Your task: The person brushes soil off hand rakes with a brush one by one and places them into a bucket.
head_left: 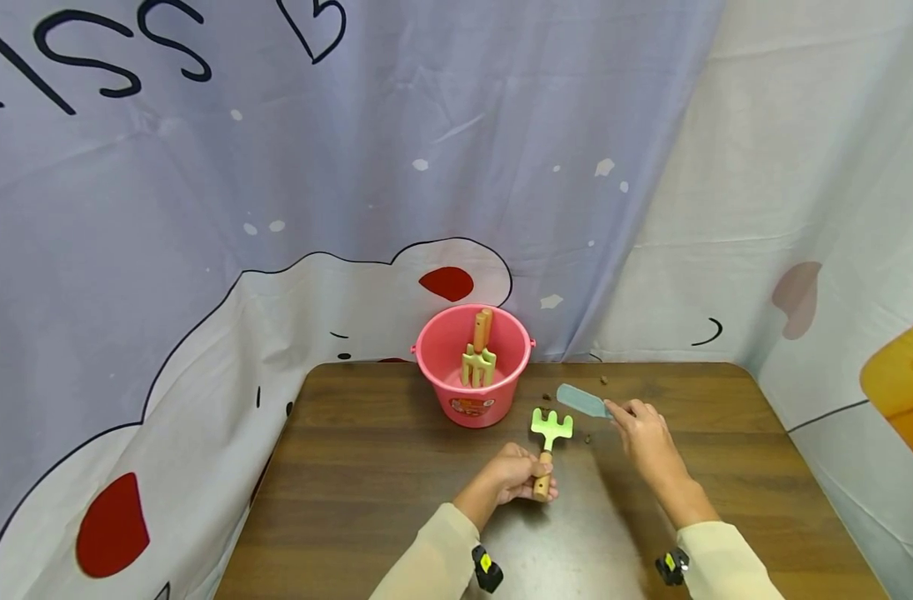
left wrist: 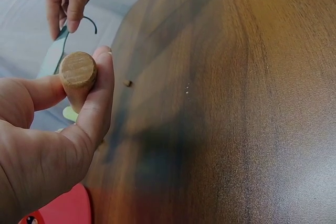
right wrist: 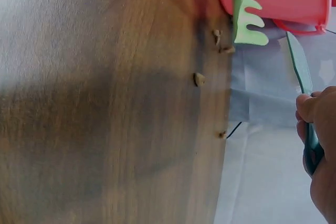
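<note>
My left hand (head_left: 511,473) grips the wooden handle of a small garden hand fork (head_left: 551,428), its light green tines pointing away from me. The round handle end (left wrist: 78,69) shows between thumb and fingers in the left wrist view. To the right, my right hand (head_left: 646,437) holds a flat teal brush (head_left: 582,401) by its handle, which has a loop at the end (right wrist: 313,156). A pale strip lines one side of the brush head (right wrist: 298,59). The brush is raised over the table's far part, its tip beyond the fork's tines.
A pink bucket (head_left: 471,410) stands at the table's back edge, left of the fork. Inside it lean garden tools with green heads and wooden handles (head_left: 480,332). Several small brown bits (right wrist: 199,79) lie on the wooden table (head_left: 381,483). A printed curtain (head_left: 426,167) hangs behind.
</note>
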A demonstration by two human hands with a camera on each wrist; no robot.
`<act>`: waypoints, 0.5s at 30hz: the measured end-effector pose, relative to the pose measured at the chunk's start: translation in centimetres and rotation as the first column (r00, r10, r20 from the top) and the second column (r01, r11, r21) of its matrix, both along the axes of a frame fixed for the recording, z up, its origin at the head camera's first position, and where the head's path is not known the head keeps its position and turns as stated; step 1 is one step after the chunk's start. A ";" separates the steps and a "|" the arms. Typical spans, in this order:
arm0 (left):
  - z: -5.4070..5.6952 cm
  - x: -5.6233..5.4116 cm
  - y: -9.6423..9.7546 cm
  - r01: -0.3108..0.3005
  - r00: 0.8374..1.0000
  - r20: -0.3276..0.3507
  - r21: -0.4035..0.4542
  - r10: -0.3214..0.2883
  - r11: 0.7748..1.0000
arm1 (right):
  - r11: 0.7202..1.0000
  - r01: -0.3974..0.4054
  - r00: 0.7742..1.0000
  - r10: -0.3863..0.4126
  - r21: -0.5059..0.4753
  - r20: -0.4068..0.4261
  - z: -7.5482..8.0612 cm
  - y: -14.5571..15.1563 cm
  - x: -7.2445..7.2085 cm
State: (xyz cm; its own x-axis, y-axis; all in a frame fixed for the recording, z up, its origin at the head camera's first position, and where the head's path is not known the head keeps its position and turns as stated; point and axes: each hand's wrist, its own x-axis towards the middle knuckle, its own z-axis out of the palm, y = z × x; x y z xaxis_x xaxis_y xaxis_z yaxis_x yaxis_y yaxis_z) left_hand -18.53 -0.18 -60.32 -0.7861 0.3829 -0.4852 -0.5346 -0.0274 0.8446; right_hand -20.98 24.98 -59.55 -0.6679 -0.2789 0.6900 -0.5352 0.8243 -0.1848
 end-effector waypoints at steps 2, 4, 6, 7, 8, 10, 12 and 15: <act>-0.1 0.0 0.0 0.001 1.000 -0.002 0.000 -0.001 1.000 | 1.000 -0.014 1.000 0.014 -0.002 -0.002 0.0 -0.2 0.2; -0.2 -0.1 0.0 -0.003 1.000 -0.002 0.005 0.003 1.000 | 0.999 -0.034 0.999 0.034 0.003 -0.005 -0.1 -0.5 0.5; -0.3 -0.1 0.0 -0.003 1.000 -0.007 0.008 0.003 1.000 | 0.998 -0.063 0.998 0.063 0.011 -0.007 -0.3 -0.8 0.8; -0.3 -0.2 -0.1 -0.003 1.000 -0.006 0.011 0.003 1.000 | 0.997 -0.076 0.997 0.076 0.013 -0.006 -0.5 -0.9 1.0; -0.2 -0.2 -0.1 -0.004 1.000 -0.004 0.016 0.004 1.000 | 0.996 -0.086 0.996 0.087 0.015 -0.004 -0.7 -1.0 1.1; -0.1 -0.2 -0.2 0.000 1.000 -0.005 0.022 0.000 1.000 | 0.995 -0.102 0.995 0.102 0.019 -0.004 -1.1 -1.2 1.3; 0.0 -0.2 -0.3 0.010 1.000 -0.009 0.027 -0.010 1.000 | 0.994 -0.106 0.994 0.106 0.018 0.001 -1.5 -1.3 1.5; 0.1 -0.2 -0.3 0.021 1.000 -0.011 0.029 -0.021 0.999 | 0.995 -0.096 0.995 0.096 0.013 0.003 -2.0 -1.4 1.5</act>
